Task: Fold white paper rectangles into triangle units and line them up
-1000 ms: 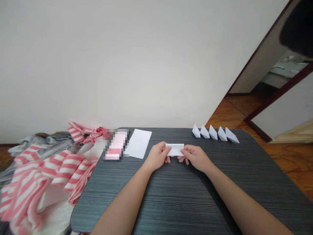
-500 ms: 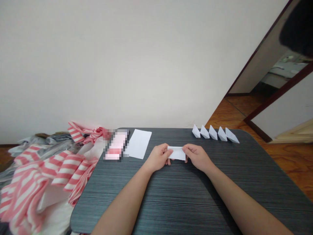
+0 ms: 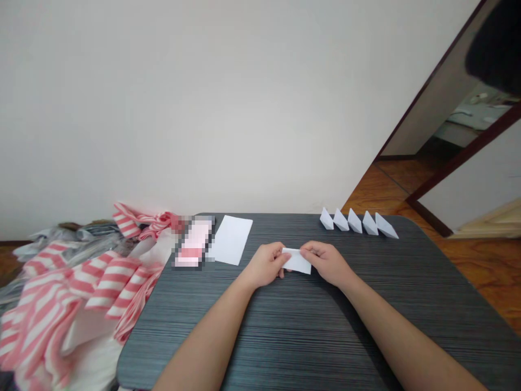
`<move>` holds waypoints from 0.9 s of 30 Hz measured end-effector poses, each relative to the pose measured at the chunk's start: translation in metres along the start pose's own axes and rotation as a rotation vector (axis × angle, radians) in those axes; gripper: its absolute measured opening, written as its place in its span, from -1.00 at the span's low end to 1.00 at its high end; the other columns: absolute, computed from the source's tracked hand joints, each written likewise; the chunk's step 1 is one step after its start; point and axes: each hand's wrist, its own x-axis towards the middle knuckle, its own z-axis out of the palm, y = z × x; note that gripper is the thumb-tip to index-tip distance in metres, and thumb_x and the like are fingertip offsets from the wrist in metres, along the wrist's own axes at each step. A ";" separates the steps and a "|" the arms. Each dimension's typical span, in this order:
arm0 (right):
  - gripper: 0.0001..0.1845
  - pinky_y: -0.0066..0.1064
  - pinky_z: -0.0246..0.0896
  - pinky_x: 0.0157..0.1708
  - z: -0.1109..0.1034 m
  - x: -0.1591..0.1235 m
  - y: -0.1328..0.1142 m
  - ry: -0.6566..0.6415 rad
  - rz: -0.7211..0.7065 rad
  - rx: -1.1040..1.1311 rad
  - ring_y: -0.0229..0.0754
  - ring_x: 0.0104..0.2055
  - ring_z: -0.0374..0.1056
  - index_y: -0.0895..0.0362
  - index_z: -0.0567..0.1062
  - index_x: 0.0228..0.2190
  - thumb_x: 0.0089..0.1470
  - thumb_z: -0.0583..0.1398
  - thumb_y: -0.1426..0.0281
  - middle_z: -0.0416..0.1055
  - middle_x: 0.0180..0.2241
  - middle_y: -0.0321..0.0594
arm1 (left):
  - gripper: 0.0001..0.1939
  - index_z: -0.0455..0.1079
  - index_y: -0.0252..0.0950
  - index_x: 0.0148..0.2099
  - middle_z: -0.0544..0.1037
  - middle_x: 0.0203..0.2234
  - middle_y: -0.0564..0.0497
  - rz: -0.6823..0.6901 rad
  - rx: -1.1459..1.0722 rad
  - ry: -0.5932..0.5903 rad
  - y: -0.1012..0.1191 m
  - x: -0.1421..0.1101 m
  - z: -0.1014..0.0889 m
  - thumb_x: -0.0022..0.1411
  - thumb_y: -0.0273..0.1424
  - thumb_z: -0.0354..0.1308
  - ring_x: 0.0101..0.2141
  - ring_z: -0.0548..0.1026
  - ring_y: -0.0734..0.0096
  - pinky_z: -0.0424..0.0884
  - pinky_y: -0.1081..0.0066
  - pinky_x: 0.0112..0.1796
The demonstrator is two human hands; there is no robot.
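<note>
A small folded piece of white paper is held between both hands over the dark table. My left hand pinches its left end, thumb on top and fingers curled behind. My right hand grips the upper right corner between thumb and forefinger. The paper's lower right corner hangs free, tilted slightly down. Beyond my right hand, several folded white paper boats stand in a row near the table's back edge. To the left of my hands lies a stack of white paper sheets.
A pixelated phone-like object lies left of the sheets on the dark wood-grain table. Red-and-white striped cloth is heaped beside the table's left edge. A white wall rises behind; a doorway opens at right.
The folded paper has shifted slightly right and toward me, and its right end tilts lower. My right hand's fingers have slid left along its top edge.
</note>
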 end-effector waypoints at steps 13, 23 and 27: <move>-0.75 -0.46 0.13 -0.43 -0.002 0.000 -0.008 -0.034 -0.025 -0.079 -0.23 -0.44 0.29 0.16 0.49 -0.48 0.09 0.07 0.33 0.42 -0.50 -0.26 | -0.70 0.26 -0.32 -0.40 0.41 -0.67 0.09 -0.011 0.033 -0.009 0.004 -0.001 0.000 0.22 -0.21 -0.08 -0.65 0.38 0.53 0.23 0.55 -0.58; -0.72 -0.46 0.12 -0.47 0.000 0.000 -0.012 -0.045 -0.027 -0.088 -0.22 -0.47 0.29 0.15 0.52 -0.47 0.08 0.08 0.29 0.44 -0.52 -0.25 | -0.74 0.28 -0.33 -0.36 0.41 -0.64 0.08 -0.023 -0.017 -0.014 0.002 0.000 0.001 0.19 -0.21 -0.02 -0.64 0.38 0.54 0.22 0.56 -0.58; -0.71 -0.47 0.09 -0.48 0.002 0.000 -0.015 -0.087 -0.055 -0.133 -0.24 -0.49 0.29 0.14 0.53 -0.46 0.10 0.07 0.28 0.44 -0.53 -0.28 | -0.71 0.33 -0.33 -0.29 0.40 -0.58 0.07 0.015 0.032 0.023 0.007 0.000 0.001 0.16 -0.18 0.01 -0.61 0.35 0.55 0.19 0.55 -0.58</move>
